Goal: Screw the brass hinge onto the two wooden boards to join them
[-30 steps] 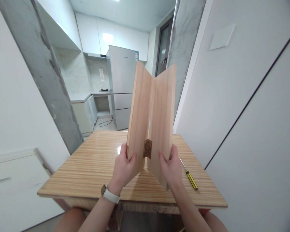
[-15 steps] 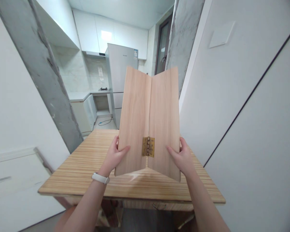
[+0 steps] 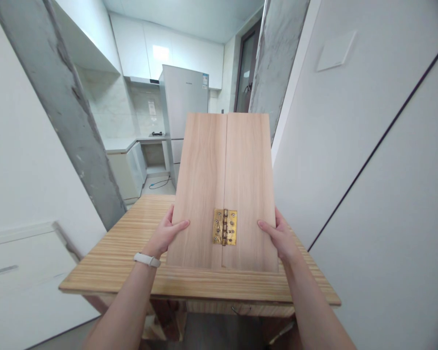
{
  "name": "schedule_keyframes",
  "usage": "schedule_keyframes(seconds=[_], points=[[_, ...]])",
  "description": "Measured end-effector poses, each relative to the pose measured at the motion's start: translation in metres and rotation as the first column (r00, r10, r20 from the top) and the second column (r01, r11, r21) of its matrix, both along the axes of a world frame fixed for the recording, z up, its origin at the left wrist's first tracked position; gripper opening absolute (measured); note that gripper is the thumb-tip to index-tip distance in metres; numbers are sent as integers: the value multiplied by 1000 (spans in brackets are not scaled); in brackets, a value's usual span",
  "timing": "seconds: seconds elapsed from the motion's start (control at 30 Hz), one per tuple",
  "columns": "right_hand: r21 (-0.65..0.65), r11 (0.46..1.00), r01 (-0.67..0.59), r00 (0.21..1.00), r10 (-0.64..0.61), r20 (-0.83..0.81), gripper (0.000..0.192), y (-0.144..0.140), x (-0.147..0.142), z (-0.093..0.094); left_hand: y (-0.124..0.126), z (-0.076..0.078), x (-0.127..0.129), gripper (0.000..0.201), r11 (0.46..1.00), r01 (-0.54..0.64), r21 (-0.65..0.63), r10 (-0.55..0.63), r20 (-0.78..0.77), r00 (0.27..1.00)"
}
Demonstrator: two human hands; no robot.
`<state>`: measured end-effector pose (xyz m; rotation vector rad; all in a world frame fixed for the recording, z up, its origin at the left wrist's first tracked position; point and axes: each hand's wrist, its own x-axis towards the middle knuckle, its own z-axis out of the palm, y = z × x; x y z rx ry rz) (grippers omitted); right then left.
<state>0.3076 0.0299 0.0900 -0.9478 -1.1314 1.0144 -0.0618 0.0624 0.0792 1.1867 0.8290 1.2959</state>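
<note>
Two light wooden boards, the left board (image 3: 200, 170) and the right board (image 3: 250, 170), are joined by a brass hinge (image 3: 225, 227) near their lower ends. They lie flat side by side with a thin seam between them, tilted up above the table. My left hand (image 3: 168, 231) grips the outer edge of the left board, thumb on the front face. On the opposite edge, my right hand (image 3: 280, 236) holds the right board the same way. The fingers behind the boards are hidden. Screw heads show in the hinge's leaves.
Below the boards is a wood-grain table (image 3: 117, 253) with a drawer handle (image 3: 241, 310) at its front. A white wall (image 3: 368, 184) runs close on the right. Farther back stand a grey refrigerator (image 3: 186, 102) and a kitchen counter (image 3: 118, 145). A cable (image 3: 158, 183) lies on the floor.
The hinged boards have opened from a V shape to flat. Their outer edges have moved back level with the seam, and both hands have spread slightly apart with them.
</note>
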Motion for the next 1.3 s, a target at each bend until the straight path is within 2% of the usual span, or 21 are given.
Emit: schedule_keyframes(seconds=[0.23,0.43,0.5,0.6,0.67,0.77,0.87,0.97,1.03,1.1,1.3], points=[[24,996,81,994,-82,75,75,4,0,2,-1,9,4,82,999,-38,37,40,-41,998],[142,969,200,945,-230,233,74,11,-20,3,-4,17,28,64,969,-172,179,205,-184,961],[195,943,269,900,-318,297,68,9,-37,4,-8,17,42,58,934,-234,268,301,-245,922],[218,895,389,773,-446,451,63,2,-67,5,-18,15,65,50,876,-298,380,438,-364,822],[201,872,446,674,-475,566,61,-4,-85,4,-27,15,78,45,846,-328,420,505,-439,743],[220,852,476,609,-499,617,60,-11,-100,3,-36,16,87,43,827,-347,442,546,-484,684],[211,852,480,637,-504,583,60,-14,-96,5,-36,21,83,41,837,-336,432,526,-464,713],[210,878,429,738,-475,479,58,-12,-77,9,-29,26,66,43,857,-321,404,478,-389,788],[227,902,368,817,-430,385,59,-10,-60,13,-24,29,53,48,890,-277,363,396,-311,864],[225,926,303,876,-363,317,60,-9,-44,15,-20,30,41,54,921,-235,310,321,-264,910],[60,983,171,961,-180,212,72,-13,-10,13,-21,25,15,81,982,-121,146,147,-183,972]])
